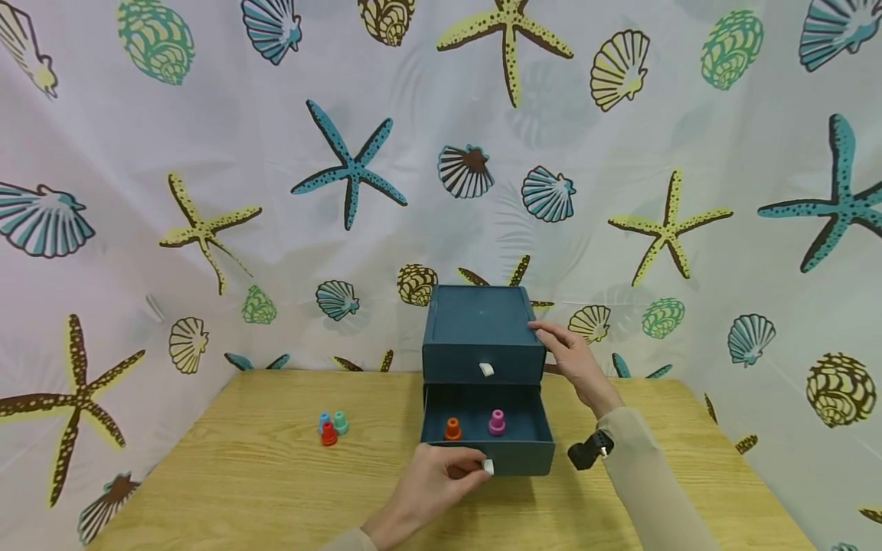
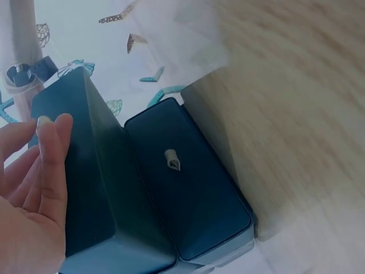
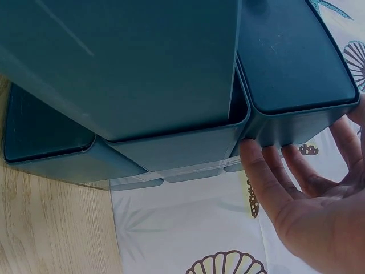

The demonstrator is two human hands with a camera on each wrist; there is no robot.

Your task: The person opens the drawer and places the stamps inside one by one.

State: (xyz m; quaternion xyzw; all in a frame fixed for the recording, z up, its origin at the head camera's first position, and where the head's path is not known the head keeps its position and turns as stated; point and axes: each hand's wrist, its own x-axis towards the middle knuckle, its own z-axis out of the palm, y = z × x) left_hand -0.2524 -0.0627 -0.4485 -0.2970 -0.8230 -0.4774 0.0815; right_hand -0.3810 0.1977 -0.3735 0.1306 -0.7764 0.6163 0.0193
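A dark blue drawer unit (image 1: 482,315) stands on the table, its middle drawer (image 1: 520,459) pulled out. My left hand (image 1: 430,482) pinches that drawer's small white pull tab (image 1: 488,467) between thumb and fingers. Inside lie an orange stepped peg-like piece (image 1: 452,429) and a pink one (image 1: 497,422). At the unit's upper right corner is my right hand (image 1: 579,363), with fairly straight fingers touching the side of the top drawer's housing (image 3: 302,123). Both the top drawer (image 1: 448,363) and the bottom drawer (image 2: 188,177) are closed; the open drawer hides the bottom one in the head view.
Left of the unit, blue (image 1: 324,420), green (image 1: 341,422) and red (image 1: 329,435) pieces cluster on the wooden table (image 1: 276,490). A patterned curtain (image 1: 413,229) hangs close behind the unit. A small black camera (image 1: 589,450) sits on the right wrist.
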